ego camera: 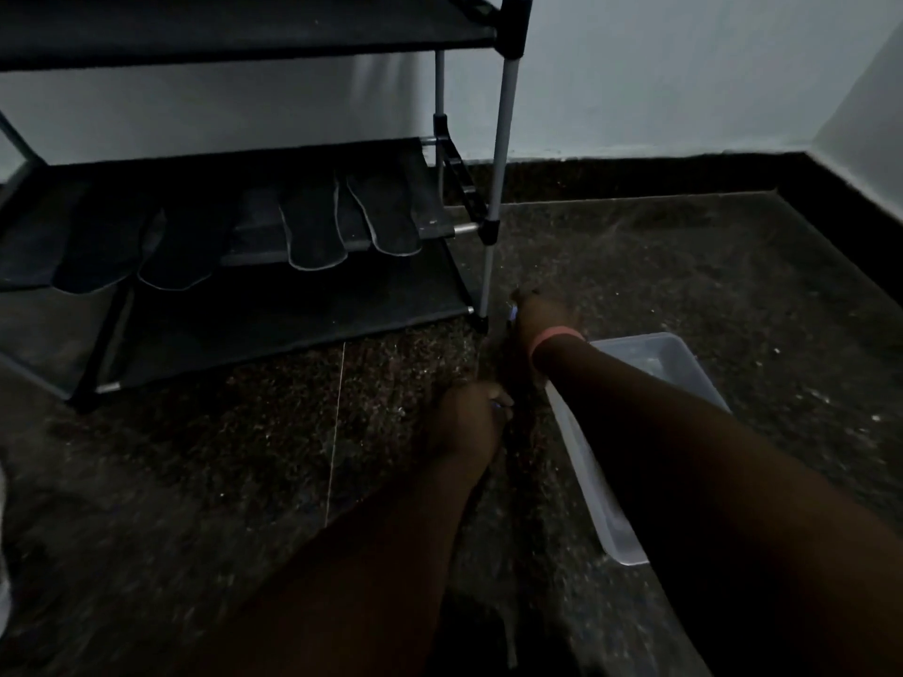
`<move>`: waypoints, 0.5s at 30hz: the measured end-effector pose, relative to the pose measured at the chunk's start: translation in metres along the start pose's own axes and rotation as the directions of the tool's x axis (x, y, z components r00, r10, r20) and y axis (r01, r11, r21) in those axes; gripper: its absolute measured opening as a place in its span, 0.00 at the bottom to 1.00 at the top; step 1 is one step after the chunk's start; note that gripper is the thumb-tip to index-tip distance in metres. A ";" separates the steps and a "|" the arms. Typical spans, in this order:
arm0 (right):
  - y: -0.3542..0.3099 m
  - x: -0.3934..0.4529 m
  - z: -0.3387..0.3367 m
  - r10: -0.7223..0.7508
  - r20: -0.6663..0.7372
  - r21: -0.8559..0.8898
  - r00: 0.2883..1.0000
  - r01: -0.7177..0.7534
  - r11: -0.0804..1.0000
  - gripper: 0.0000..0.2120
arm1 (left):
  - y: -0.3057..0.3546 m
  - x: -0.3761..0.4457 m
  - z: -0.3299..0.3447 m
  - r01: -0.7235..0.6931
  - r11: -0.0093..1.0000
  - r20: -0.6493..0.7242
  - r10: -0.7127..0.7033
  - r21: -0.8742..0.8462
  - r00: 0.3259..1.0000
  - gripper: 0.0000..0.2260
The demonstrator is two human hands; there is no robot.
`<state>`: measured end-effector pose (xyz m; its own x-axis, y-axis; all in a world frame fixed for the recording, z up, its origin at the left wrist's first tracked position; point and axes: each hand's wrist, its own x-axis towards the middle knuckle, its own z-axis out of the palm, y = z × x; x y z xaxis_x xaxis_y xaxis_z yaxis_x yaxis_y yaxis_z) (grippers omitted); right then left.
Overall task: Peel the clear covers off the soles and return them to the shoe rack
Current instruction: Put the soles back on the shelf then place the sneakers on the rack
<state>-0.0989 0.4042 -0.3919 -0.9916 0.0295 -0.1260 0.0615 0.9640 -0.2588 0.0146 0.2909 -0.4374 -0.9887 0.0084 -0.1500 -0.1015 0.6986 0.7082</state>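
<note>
A dark sole [519, 383], hard to make out in the dim light, stretches over the floor between my two hands. My left hand [466, 420] grips its near end with curled fingers. My right hand [542, 317], with a pink band on the wrist, grips the far end beside the rack's front leg. I cannot make out a clear cover on it. The black shoe rack [493, 139] stands at the upper left. Several dark soles with pale edges [312, 232] lie across its middle shelf, hanging over the front bar.
A clear plastic bin [669, 351] sits on the dark speckled floor to the right, partly hidden by my right forearm. The rack's bottom shelf [293, 315] is bare. A pale wall with a black skirting runs behind.
</note>
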 end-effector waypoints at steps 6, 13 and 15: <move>-0.016 -0.012 0.011 -0.047 0.019 -0.093 0.999 0.048 0.995 0.12 | -0.015 -0.006 -0.002 -0.037 0.996 -0.029 0.040 0.082 0.999 0.11; -0.021 -0.013 0.020 0.019 -0.156 -0.006 0.988 -0.020 1.000 0.14 | -0.018 -0.020 -0.015 0.005 1.000 -0.005 -0.004 0.009 1.000 0.13; -0.021 -0.003 0.019 0.023 -0.053 0.037 0.998 -0.021 0.999 0.17 | -0.023 -0.018 -0.018 0.001 1.000 -0.038 0.000 0.007 0.999 0.12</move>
<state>-0.0946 0.3788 -0.4044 -0.9946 0.0656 -0.0807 0.0865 0.9527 -0.2915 0.0329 0.2617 -0.4384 -0.9921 -0.0188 -0.1242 -0.1014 0.7039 0.7030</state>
